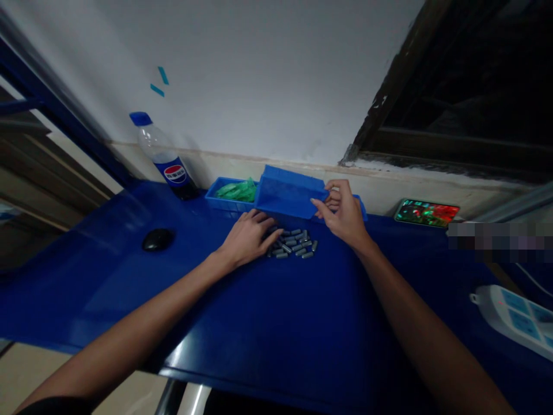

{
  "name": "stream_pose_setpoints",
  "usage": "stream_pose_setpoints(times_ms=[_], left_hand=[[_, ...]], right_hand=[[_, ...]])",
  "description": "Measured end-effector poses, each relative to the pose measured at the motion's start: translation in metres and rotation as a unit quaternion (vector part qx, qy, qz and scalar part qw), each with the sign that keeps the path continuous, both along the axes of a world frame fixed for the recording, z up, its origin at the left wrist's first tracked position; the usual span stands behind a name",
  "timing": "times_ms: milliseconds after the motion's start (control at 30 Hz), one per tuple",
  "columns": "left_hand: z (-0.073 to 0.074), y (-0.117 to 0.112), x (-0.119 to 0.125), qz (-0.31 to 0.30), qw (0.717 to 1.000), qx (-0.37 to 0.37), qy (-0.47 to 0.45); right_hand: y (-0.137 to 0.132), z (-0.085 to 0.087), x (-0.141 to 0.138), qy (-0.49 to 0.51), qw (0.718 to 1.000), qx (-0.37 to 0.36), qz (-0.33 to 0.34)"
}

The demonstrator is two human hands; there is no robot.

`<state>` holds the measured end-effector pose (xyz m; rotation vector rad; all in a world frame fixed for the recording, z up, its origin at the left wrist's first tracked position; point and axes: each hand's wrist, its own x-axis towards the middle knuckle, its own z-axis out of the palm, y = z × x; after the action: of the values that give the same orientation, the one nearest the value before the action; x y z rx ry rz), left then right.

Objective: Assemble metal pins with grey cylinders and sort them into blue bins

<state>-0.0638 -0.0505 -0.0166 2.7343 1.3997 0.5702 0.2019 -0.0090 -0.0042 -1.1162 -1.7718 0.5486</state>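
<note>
Nearest the table's front edge, two bare forearms reach forward over the glossy blue table (302, 323), with a white power strip with pale blue switches (514, 314) lying at the far right and a small black computer mouse (158, 239) well apart on the left. Further in, the left hand (248, 236) lies palm down, its fingers (270, 235) stretched fairly flat and loosely spread, touching the left edge of a heap of small grey metal cylinders (296, 244) scattered on the table. Just beyond the heap, the right hand (343, 213) grips the right end of a blue rectangular plastic tray (287, 196), fingers closed around its rim; the tray is tilted up on edge above the cylinders. Behind it on the left sits a second blue plastic tray (213, 196) holding crumpled green plastic bags (237, 190). Farther left, against the white wall, stands a clear cola bottle with a blue cap (166, 158). Off to the right a phone with a lit red and green screen (425, 211) lies flat on the table by the wall's ledge.
</note>
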Motion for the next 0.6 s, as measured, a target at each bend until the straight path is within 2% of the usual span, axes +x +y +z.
stream_pose_setpoints(times_ms=[100,167,233,367,533,600], left_hand=[[-0.009,-0.004,-0.017,0.039,0.999,-0.014,-0.007],[-0.015,-0.009,-0.022,0.053,0.998,-0.033,-0.031],[-0.02,-0.015,-0.021,0.048,0.996,-0.046,-0.059],[-0.024,-0.022,-0.004,0.003,0.994,-0.062,-0.094],[-0.028,-0.02,0.022,-0.01,0.996,-0.053,-0.066],[-0.031,-0.018,0.03,-0.022,0.997,-0.051,-0.058]], right_hand=[[0.02,0.018,-0.001,0.016,0.997,-0.061,0.04],[0.035,0.022,-0.003,0.01,0.994,-0.087,0.06],[0.048,0.021,-0.005,-0.009,0.993,-0.102,0.057],[0.067,0.007,-0.008,-0.039,0.994,-0.105,-0.011],[0.06,-0.003,0.005,0.018,0.989,-0.126,-0.076],[0.048,-0.002,0.016,0.007,0.992,-0.094,-0.087]])
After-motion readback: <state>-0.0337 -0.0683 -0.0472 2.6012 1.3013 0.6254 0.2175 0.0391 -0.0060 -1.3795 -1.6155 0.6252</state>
